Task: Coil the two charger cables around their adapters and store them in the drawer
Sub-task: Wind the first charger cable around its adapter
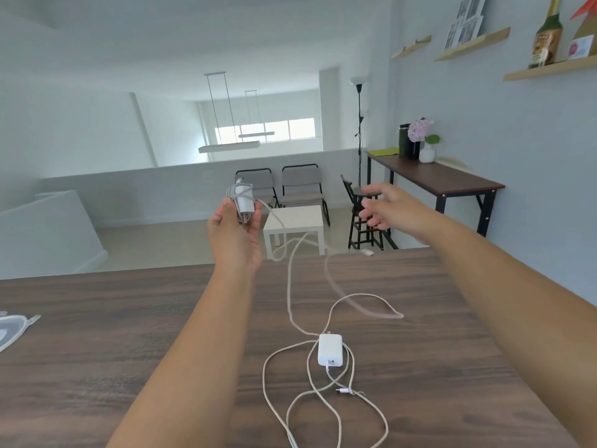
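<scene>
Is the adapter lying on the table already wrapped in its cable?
No, the white adapter lies flat on the wooden table with its cable sprawled around it in loose loops.

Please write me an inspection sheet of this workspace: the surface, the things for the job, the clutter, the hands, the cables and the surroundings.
Surface: dark wood-grain table, mostly bare.
Job's things: small white adapter held up, partly wrapped in its grey cable; larger white square adapter lying flat on the table, not coiled. No drawer seen.
Clutter: grey flat object at the table's left edge, cut off by the frame.
Hands: left hand grips the small adapter; right hand open, holding nothing.
Cables: loose white braided cable in tangled loops around the square adapter; the grey cable's free end trails down to the table.
Surroundings: two grey chairs, white side table, dark console table, wall shelves.
</scene>
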The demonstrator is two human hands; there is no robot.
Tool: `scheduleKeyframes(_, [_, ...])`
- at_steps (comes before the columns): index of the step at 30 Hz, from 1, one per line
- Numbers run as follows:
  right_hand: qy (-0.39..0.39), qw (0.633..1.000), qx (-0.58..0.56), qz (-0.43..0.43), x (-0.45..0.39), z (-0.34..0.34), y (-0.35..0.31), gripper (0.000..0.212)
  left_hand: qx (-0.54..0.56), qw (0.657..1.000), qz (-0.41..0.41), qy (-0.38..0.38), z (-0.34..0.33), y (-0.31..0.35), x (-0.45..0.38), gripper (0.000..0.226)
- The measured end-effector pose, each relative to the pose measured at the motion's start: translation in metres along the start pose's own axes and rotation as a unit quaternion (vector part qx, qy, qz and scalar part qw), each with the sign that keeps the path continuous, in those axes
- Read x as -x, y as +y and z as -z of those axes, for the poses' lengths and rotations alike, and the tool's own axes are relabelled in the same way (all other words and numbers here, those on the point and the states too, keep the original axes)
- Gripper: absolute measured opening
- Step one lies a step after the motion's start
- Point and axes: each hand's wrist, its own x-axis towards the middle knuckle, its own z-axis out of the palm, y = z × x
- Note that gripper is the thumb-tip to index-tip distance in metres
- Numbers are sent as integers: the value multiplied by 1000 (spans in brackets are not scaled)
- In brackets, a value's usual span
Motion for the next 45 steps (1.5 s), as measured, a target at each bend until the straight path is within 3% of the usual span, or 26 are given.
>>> scheduleKeyframes(3, [23,998,58,1,15,-13,17,27,-39,999,4,-2,9,-3,3,26])
scheduleKeyframes(6, [-4,1000,13,24,30,-39,15,21,-148,987,32,-49,20,-15,13,14])
scheduleKeyframes(8, [-15,998,-35,43,35,-58,8,26,-204,972,57,-98,25,-24,23,11])
scheduleKeyframes(12, [-105,972,-207,43,44,-99,-9,60,-229,951,93,-184,26,-30,44,5])
scheduleKeyframes(15, [-110,925,-363,20,53,-118,-12,50,-218,953,85,-192,23,-25,50,7])
scheduleKeyframes(17, [-111,910,-398,-15,64,-119,-11,39,-200,961,77,-176,22,-15,47,10])
scheduleKeyframes(21, [-128,920,-370,-18,73,-115,11,20,-131,981,56,-133,22,6,38,25])
scheduleKeyframes(24, [-111,941,-318,-37,79,-109,36,18,-74,993,51,-83,27,14,30,34])
scheduleKeyframes(28, [-99,972,-196,-83,91,-102,68,15,-35,999,35,-18,35,11,25,40])
scheduleKeyframes(32, [-36,992,-6,-122,99,-87,105,16,-20,1000,8,22,43,9,19,38])
scheduleKeyframes(39, [-17,993,9,-115,112,-74,139,5,-35,999,-12,35,51,-1,12,31])
scheduleKeyframes(43, [-56,976,-113,-179,118,-76,144,51,-44,998,-5,41,57,-5,7,22])
scheduleKeyframes(45, [-68,957,-183,-215,118,-79,155,52,-51,998,-5,45,60,-7,6,22])
